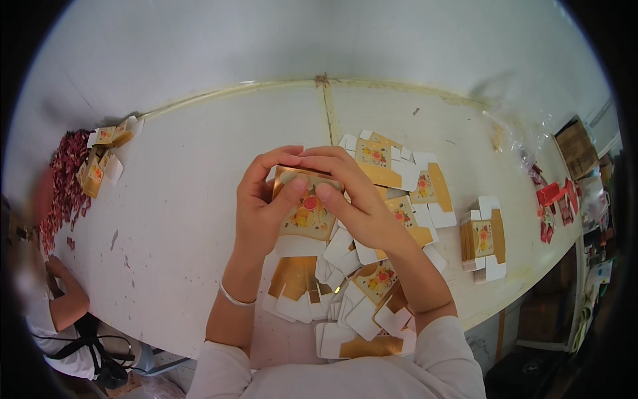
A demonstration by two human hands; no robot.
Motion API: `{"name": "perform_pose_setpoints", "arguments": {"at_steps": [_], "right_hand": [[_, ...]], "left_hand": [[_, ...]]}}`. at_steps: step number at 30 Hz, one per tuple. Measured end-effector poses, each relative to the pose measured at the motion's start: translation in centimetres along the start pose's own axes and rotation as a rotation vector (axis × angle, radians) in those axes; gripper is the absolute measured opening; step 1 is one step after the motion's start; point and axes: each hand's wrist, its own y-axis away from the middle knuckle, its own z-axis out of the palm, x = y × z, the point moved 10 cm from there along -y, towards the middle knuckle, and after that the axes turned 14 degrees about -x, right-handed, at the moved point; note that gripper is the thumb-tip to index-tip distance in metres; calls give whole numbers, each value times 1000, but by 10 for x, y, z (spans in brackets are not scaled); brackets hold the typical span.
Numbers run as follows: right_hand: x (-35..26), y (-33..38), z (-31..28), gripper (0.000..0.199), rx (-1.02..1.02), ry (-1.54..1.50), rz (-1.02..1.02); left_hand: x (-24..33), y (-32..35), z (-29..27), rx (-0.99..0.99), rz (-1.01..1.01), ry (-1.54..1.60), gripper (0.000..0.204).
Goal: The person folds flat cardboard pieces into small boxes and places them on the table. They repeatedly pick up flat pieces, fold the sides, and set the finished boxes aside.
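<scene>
Between both hands is a small gold paper box (307,219) with a printed fruit picture, held above the table in front of me. My left hand (260,199) grips its left side, thumb lying on the printed face. From the right, my right hand (355,199) closes round it, thumb also on the face. The fingertips of both hands meet over the far edge. Flat, unfolded box blanks (377,280) in gold and white lie in a loose heap under and to the right of my hands. More gold blanks (292,278) are just below the held box.
A neat stack of flat blanks (483,239) stands at right. Far left, a dark red pile of small pieces (66,179) lies beside several gold boxes (100,163), near another person's arm (70,292). Clear plastic (525,143) and red packets (555,196) lie along the right edge.
</scene>
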Motion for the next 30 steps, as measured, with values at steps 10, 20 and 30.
{"name": "perform_pose_setpoints", "arguments": {"at_steps": [10,20,30], "right_hand": [[58,28,-75,40,268,207,339],[184,72,-59,55,-165,912,830],[99,54,-107,35,430,601,534]], "left_hand": [[84,76,-312,995,78,-129,89],[-19,28,-154,421,-247,-429,42],[-53,-11,-17,-51,-154,-513,81]]}}
